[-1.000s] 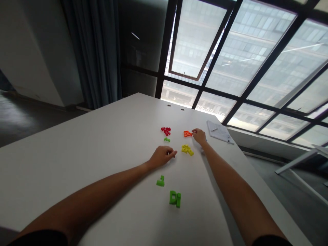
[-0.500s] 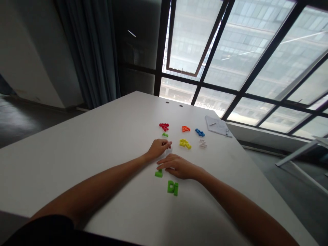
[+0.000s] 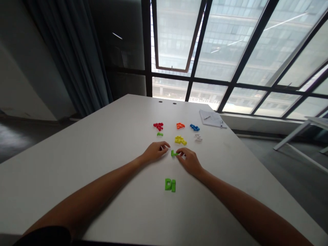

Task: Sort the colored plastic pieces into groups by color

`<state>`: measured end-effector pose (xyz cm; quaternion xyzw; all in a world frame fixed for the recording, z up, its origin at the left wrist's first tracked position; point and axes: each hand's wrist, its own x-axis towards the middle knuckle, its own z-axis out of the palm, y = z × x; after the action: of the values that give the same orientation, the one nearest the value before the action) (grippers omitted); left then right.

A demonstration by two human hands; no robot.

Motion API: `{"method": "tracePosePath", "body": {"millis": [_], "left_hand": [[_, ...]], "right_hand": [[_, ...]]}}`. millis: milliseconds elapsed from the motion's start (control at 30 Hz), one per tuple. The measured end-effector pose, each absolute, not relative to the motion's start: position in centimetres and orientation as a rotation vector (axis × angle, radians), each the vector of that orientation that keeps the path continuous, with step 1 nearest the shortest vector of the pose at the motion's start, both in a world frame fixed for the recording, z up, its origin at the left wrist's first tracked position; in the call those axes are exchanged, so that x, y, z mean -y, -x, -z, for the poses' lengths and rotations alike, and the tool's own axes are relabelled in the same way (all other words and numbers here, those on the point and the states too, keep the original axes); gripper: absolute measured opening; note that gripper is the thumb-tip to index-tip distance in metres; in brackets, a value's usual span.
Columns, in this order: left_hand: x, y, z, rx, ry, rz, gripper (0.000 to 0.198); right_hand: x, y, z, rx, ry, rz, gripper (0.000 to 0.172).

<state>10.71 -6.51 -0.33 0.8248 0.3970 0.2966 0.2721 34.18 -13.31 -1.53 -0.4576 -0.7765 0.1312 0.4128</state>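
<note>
Head view, item by item.

Item one: L-shaped green plastic piece [image 3: 174,153], lying flat on the tabletop, lower middle of the frame, between the two hands.

Item two: right hand [image 3: 189,161], fingers curled inward, fingertips [image 3: 178,153] against the right end of the green piece; whether they pinch it cannot be told.

Item three: left hand [image 3: 155,152], just left of the piece and apart from it, palm down, fingers loosely curled; whether anything sits inside them cannot be told.

Item four: green stacked block [image 3: 170,185], below the hands, near the bottom middle of the tabletop.

Item five: row of small plastic pieces above the hands: red cluster [image 3: 158,126], small green piece [image 3: 160,134] just below it, orange cluster [image 3: 180,125], yellow cluster [image 3: 180,140], blue cluster [image 3: 194,127], and pale pink-white cluster [image 3: 197,137] just below the blue.

Item six: white table [image 3: 107,133], bearing all of the above.

Item seven: sheets of paper [image 3: 211,119] near the far right corner of the table, with a pen [image 3: 220,124] at their right edge.

Item eight: dark curtain [image 3: 69,51], upper left; large gridded window [image 3: 230,51], upper right.
</note>
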Motion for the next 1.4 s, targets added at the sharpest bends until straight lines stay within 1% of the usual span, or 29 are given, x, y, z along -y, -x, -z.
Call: {"method": "tracePosePath", "body": {"millis": [67, 200, 267, 500, 1133, 1400], "left_hand": [[6.9, -10.7, 0.3, -1.013, -2.232, -0.784, 0.035], [7.6, -10.7, 0.3, -0.943, -2.312, -0.759, 0.053], [7.8, -10.7, 0.3, -0.946, -2.345, -0.771, 0.057], [7.8, -10.3, 0.2, -0.874, -2.371, -0.839, 0.038], [7.7, -10.4, 0.0, -0.845, -2.393, -0.883, 0.037], [7.7, -10.3, 0.2, -0.833, -2.424, -0.895, 0.035]], "right_hand": [[13.0, -34.0, 1.6, 1.872, 1.171, -0.3, 0.008], [13.0, -33.8, 1.6, 1.853, 1.167, -0.23, 0.008], [13.2, -33.8, 1.7, 1.881, 1.158, -0.181, 0.008], [13.8, -33.8, 1.6, 1.961, 1.088, -0.062, 0.011], [13.8, -33.9, 1.3, 1.947, 1.047, -0.028, 0.015], [13.4, -34.0, 1.6, 1.949, 1.033, -0.008, 0.009]]}}
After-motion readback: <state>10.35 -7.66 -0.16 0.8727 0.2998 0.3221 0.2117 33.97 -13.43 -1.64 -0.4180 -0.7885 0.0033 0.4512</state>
